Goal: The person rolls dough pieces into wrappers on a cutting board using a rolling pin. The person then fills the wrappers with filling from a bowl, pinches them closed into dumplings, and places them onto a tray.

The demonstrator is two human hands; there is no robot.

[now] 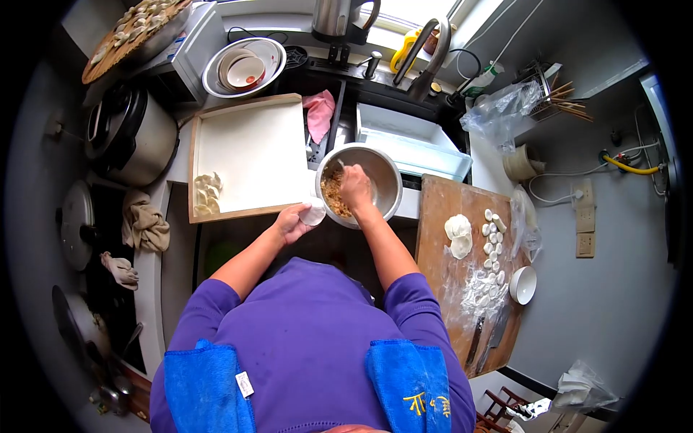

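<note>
My left hand [292, 225] is closed on a round white dumpling wrapper [312, 212], held beside the metal bowl's left rim. The metal bowl [388, 178] contains brown minced filling [333, 193], mostly on its left side. Inside this bowl, my right hand [355, 186] is closed around a thin utensil. Only a small light end of it shows by the fingers, and its working end is hidden. Left of the bowl, a wood-framed white tray [253, 155] carries several folded dumplings [207, 193] in its near left corner.
On the right, a wooden board [440, 209] holds dough [459, 234], several small dough pieces [493, 245], flour [482, 292] and a knife [496, 334]. A white bowl [522, 285] stands at its edge. Beyond are the faucet [431, 66], a clear drawer-like bin [411, 144] and stacked bowls [245, 71].
</note>
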